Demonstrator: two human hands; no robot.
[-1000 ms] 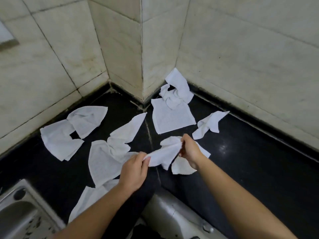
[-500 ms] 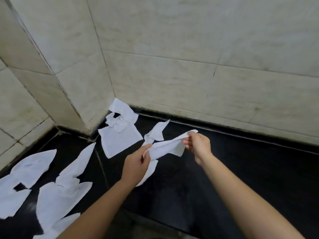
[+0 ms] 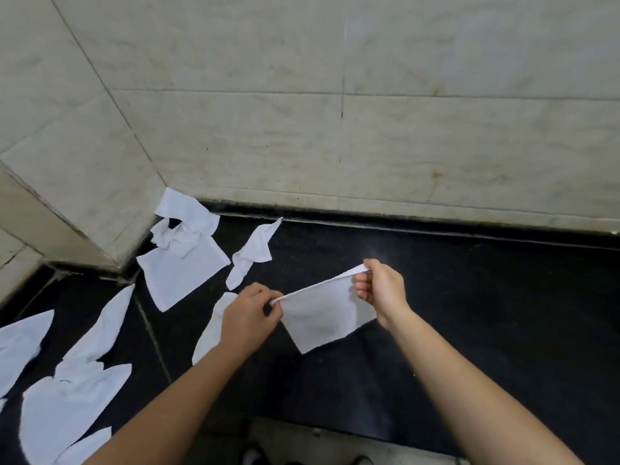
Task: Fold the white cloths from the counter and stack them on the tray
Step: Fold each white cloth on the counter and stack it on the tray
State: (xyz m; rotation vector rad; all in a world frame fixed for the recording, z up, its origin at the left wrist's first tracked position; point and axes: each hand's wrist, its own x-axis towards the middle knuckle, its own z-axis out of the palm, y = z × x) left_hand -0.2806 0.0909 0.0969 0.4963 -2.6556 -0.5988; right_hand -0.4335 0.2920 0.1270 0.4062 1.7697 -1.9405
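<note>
A small white cloth (image 3: 322, 317) hangs stretched between both hands above the black counter (image 3: 486, 313). My left hand (image 3: 248, 317) pinches its left top corner and my right hand (image 3: 380, 292) pinches its right top corner, which sits higher. The cloth hangs flat below that taut top edge. Several more white cloths lie crumpled on the counter: one pile in the wall corner (image 3: 183, 260), a twisted one (image 3: 253, 255) beside it, one partly under my left forearm (image 3: 209, 333), and more at the lower left (image 3: 77, 391). No tray is in view.
Beige tiled walls (image 3: 335, 129) close the counter at the back and left, with a jutting corner (image 3: 100, 213) at the left. The counter's front edge runs along the bottom, with floor and shoes (image 3: 255, 458) below it.
The cloth went from a bunched twist lifted off the counter to a spread, flat sheet held by two corners. The hands moved apart, and the view swung right, away from the sink.
</note>
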